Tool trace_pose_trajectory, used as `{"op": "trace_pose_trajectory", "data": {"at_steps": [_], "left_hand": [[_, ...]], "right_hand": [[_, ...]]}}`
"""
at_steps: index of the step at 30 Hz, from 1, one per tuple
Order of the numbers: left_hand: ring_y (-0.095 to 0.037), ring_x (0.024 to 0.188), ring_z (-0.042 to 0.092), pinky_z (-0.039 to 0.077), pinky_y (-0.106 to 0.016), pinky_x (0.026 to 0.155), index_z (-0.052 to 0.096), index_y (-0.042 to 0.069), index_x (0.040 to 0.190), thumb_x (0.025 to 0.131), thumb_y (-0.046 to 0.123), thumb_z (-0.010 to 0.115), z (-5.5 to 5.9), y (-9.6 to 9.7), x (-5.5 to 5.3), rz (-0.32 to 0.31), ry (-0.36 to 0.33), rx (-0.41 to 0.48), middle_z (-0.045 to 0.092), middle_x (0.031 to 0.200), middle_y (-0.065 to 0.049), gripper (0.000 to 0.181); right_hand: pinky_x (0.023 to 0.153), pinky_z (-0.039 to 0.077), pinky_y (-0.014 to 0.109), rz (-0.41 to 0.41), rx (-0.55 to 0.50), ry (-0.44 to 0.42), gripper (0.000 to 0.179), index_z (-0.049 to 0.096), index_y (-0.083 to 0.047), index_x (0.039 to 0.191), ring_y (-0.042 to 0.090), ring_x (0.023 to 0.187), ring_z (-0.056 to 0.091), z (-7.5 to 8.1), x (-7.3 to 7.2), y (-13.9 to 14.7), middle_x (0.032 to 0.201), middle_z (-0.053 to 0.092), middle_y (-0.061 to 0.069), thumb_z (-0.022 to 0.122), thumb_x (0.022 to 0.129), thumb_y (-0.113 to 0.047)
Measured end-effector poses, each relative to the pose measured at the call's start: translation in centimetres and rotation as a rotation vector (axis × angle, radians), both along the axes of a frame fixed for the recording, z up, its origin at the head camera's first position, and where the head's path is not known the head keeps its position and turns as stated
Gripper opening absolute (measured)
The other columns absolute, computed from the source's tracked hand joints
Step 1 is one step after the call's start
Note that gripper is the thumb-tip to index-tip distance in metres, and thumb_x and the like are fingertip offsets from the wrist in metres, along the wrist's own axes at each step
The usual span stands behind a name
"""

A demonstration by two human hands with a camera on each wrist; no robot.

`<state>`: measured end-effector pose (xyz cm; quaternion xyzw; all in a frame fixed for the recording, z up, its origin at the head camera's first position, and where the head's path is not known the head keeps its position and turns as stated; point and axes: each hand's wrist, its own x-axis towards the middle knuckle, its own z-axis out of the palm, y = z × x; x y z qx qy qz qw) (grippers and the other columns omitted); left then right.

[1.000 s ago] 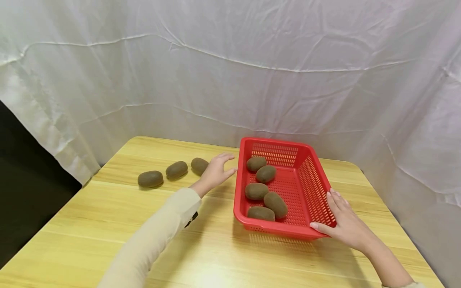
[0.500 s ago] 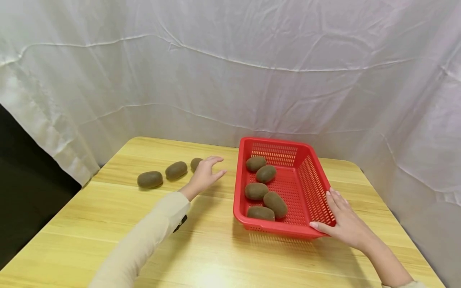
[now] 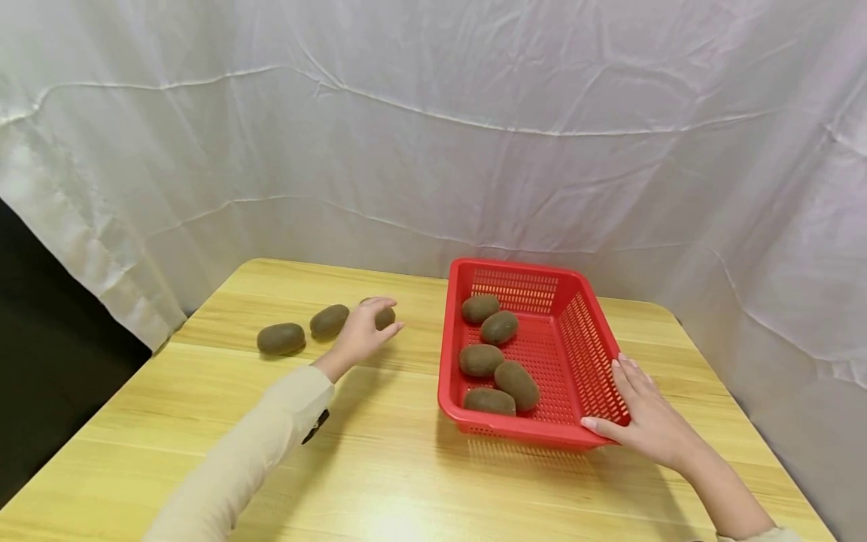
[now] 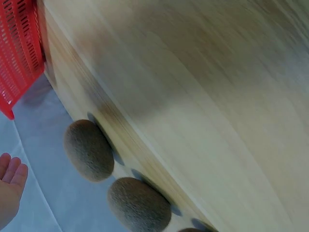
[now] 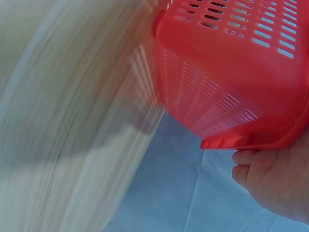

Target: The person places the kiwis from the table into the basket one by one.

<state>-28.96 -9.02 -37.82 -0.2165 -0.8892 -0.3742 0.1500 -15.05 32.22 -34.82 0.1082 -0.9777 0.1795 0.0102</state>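
Note:
My left hand (image 3: 359,331) is over the rightmost of three loose kiwis, its thumb and forefinger apart. That kiwi (image 3: 384,318) shows partly behind the fingers. In the left wrist view the fingers hang in the air, apart from the nearest kiwi (image 4: 89,150). Left of the hand lie a middle kiwi (image 3: 330,322) and an outer kiwi (image 3: 281,339). My right hand (image 3: 653,421) holds the near right corner of a red plastic basket (image 3: 521,429), thumb on the front rim and fingers over the right rim. Several kiwis (image 3: 517,384) lie along the basket's left side.
The light wooden table (image 3: 379,467) carries everything. A white cloth (image 3: 420,165) hangs behind the table and around its sides. The basket's left wall stands between the loose kiwis and those inside. A dark gap (image 3: 54,354) shows beyond the table's left edge.
My left hand has moved left, away from the basket's left rim, and now overlaps the rightmost loose kiwi. The right hand and the basket have stayed put.

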Motion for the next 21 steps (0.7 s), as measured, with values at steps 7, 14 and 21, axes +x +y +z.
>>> {"op": "trace_pose_trajectory", "data": {"at_steps": [7, 14, 21], "left_hand": [[-0.036, 0.119, 0.052, 0.043, -0.048, 0.101, 0.059, -0.004, 0.118, 0.084, 0.015, 0.068, -0.3, -1.7, 0.4, 0.005, 0.013, 0.014, 0.059, 0.123, -0.021, 0.041], [-0.039, 0.114, 0.054, 0.048, -0.049, 0.093, 0.058, -0.007, 0.118, 0.083, 0.017, 0.069, -0.6, -3.2, 0.6, 0.052, 0.036, -0.006, 0.058, 0.122, -0.024, 0.044], [-0.038, 0.117, 0.053, 0.044, -0.049, 0.098, 0.058, -0.006, 0.119, 0.084, 0.021, 0.069, -0.9, -4.5, 0.6, 0.088, 0.027, -0.025, 0.058, 0.123, -0.023, 0.046]], "right_hand": [[0.111, 0.007, 0.063, -0.001, 0.001, -0.008, 0.104, 0.006, 0.006, 0.146, 0.046, 0.139, 0.005, 0.0, 0.0, 0.0, 0.152, 0.004, 0.028, 0.062, 0.081, -0.052], [0.111, 0.008, 0.063, 0.000, 0.005, -0.003, 0.104, 0.006, 0.007, 0.146, 0.047, 0.139, 0.006, 0.0, 0.0, 0.0, 0.152, 0.006, 0.029, 0.062, 0.081, -0.052], [0.112, 0.004, 0.061, 0.000, -0.005, -0.007, 0.104, 0.006, 0.006, 0.146, 0.047, 0.139, 0.006, 0.0, 0.0, 0.0, 0.152, 0.007, 0.029, 0.063, 0.080, -0.052]]}}
